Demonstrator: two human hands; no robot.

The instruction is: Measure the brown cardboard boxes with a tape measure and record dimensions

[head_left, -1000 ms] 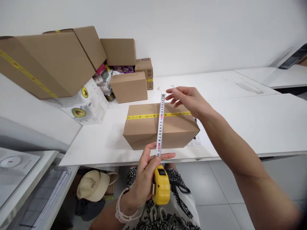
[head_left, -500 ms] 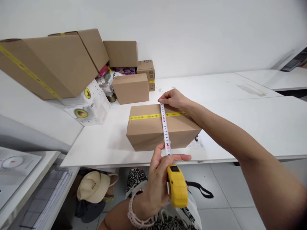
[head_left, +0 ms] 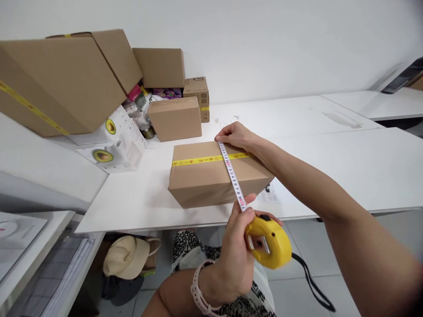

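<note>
A cardboard box (head_left: pixel 201 176) with a strip of yellow printed tape (head_left: pixel 194 161) lies on the white table. Across its top runs the white blade of a tape measure (head_left: pixel 269 242), slanting toward me. My right hand (head_left: pixel 236 134) pinches the blade's end at the box's far edge. My left hand (head_left: pixel 236 251) is closed around the blade and the yellow case, in front of the table's near edge. From the case dangles a black wrist strap (head_left: pixel 312 281). Part of a printed sheet (head_left: pixel 269 193) shows beside the box.
Large cardboard boxes (head_left: pixel 59 83) are stacked at the left on white cartons with avocado pictures (head_left: pixel 109 154). Smaller boxes (head_left: pixel 176 119) stand against the wall. Below the table are a beige cap (head_left: pixel 127 257) and a dark cap. A white shelf (head_left: pixel 42 233) stands at lower left.
My left hand has moved right, turning the tape measure's case, so the blade now lies more diagonally across the box. My right hand still pinches the end. The view has shifted slightly.
</note>
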